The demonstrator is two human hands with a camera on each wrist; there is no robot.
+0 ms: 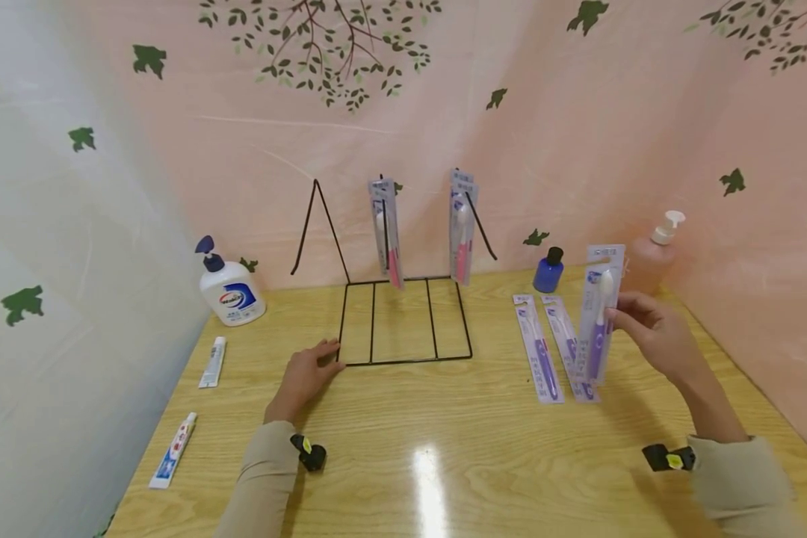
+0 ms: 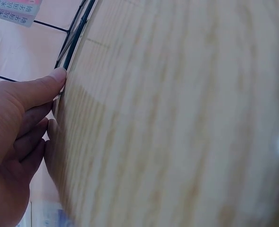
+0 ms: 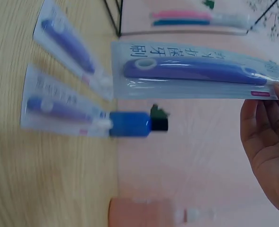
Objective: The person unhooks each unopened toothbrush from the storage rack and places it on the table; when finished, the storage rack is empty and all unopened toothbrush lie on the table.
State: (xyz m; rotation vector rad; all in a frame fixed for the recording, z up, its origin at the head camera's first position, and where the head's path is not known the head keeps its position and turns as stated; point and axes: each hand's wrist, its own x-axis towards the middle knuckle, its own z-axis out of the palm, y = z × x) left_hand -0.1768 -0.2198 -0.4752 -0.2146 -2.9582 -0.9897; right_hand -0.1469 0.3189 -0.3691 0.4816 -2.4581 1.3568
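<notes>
a pale pink cloth (image 1: 511, 142) printed with dark green leaves and branches hangs in soft folds across the top of the frame, behind a yellowish wood-grain table (image 1: 376, 478) with a glossy glare at bottom centre.

the black wire rack (image 1: 373, 329) stands mid-frame, its base a thin rectangular grid. at its near left corner is the left hand (image 1: 304, 379), thumb and fingertips pinching the wire; the hold looks light, probably meant to steady so slight a frame. pink-handled toothbrush packs hang from its prongs, one group (image 1: 393, 246) at centre and another (image 1: 464, 232) just right of it, likely because the slotted tops suit hanging.

right of centre, the right hand (image 1: 659, 336) pinches a purple-handled toothbrush pack (image 1: 598, 317) by its side edge, thumb in front and the other fingers folded behind. held this way, nearly upright above the table, it keeps its slotted top uncovered. the pack is long, flat and shiny, clear plastic bulging over the brush.

two similar packs, one outer (image 1: 538, 351) and one inner (image 1: 563, 336), lie flat beneath and left of it, perhaps for easy reach. behind them stands a squat blue bottle (image 1: 548, 276) with a black cap.
</notes>
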